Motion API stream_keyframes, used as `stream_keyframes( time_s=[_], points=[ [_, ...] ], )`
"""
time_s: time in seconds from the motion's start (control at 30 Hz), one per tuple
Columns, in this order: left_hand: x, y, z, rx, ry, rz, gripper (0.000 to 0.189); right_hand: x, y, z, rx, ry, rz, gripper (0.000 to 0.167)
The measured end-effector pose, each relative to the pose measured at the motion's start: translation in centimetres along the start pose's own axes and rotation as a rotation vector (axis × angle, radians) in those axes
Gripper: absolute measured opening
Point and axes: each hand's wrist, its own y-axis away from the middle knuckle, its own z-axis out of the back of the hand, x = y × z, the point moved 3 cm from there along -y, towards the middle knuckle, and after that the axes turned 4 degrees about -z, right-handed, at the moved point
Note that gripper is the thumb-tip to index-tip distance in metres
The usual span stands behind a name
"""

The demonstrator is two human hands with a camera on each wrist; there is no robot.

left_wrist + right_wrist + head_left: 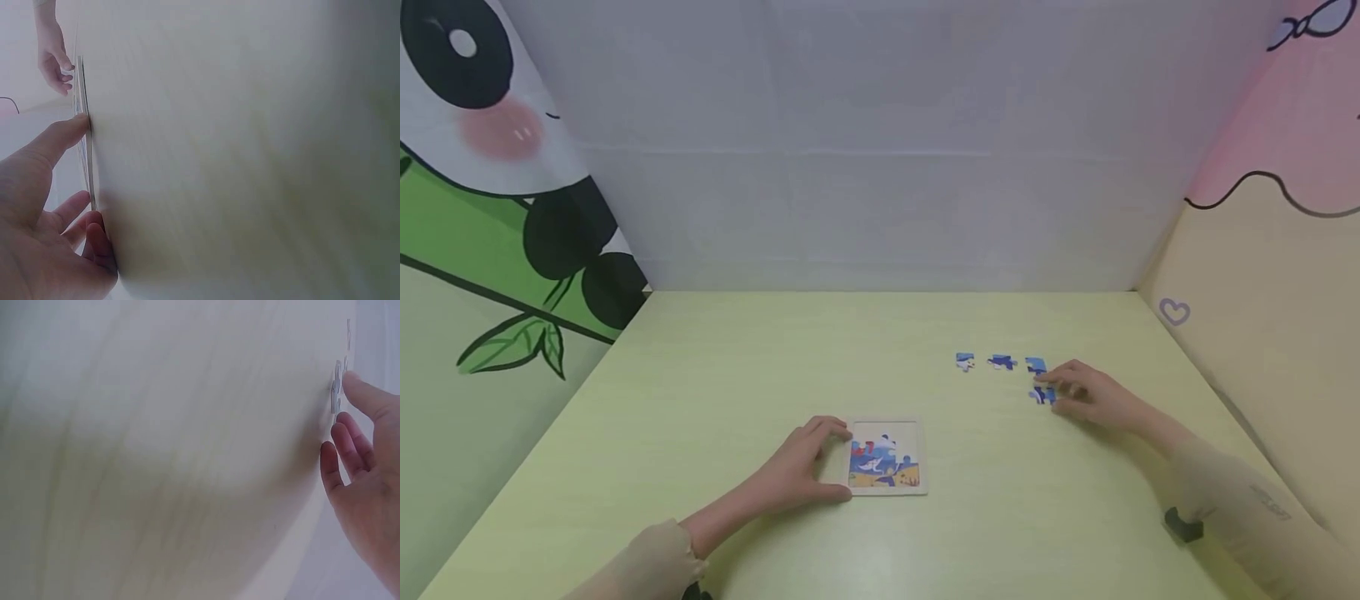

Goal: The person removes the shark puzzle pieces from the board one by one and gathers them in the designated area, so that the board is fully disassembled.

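A small square jigsaw puzzle tray point(887, 492) with a pale rim lies flat on the table, partly filled with a blue sea picture; its upper part shows bare board. My left hand point(808, 462) grips it along the left side, thumb at the near corner and fingers at the far one. In the left wrist view the thumb presses on the rim point(90, 162). At the right, my right hand point(1093, 396) has a blue-and-white jigsaw piece point(1042, 395) between thumb and forefinger, close to the tabletop. Another blue piece point(1035, 365) lies just beyond its fingertips.
Two more loose jigsaw pieces, one point(965, 362) and another point(1002, 362), lie in a row left of the right hand. The pale yellow table point(775, 350) ends at a white back wall point(880, 217). Printed side panels stand at left and right.
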Motion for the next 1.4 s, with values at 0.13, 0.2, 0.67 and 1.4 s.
stream_keyframes(
  time_s=[0.13, 0.2, 0.67, 1.4],
  points=[
    [0.1, 0.0, 0.0, -0.002, -0.005, -0.013, 0.070, 0.6, 0.2, 0.3, -0.006, -0.012, 0.002, 0.044],
    [0.2, 0.0, -0.1, -0.003, -0.006, -0.017, 0.069, 0.9, 0.1, 0.4, -0.007, -0.007, 0.006, 0.045],
    [0.2, 0.1, -0.2, 0.011, 0.011, 0.024, 0.070, 5.7, -1.8, -0.6, -0.008, -0.084, 0.082, 0.048],
    [-0.4, 0.2, 0.2, 0.014, 0.006, 0.014, 0.070, 15.4, -5.5, -8.1, 0.115, -0.128, 0.096, 0.036]
  ],
)
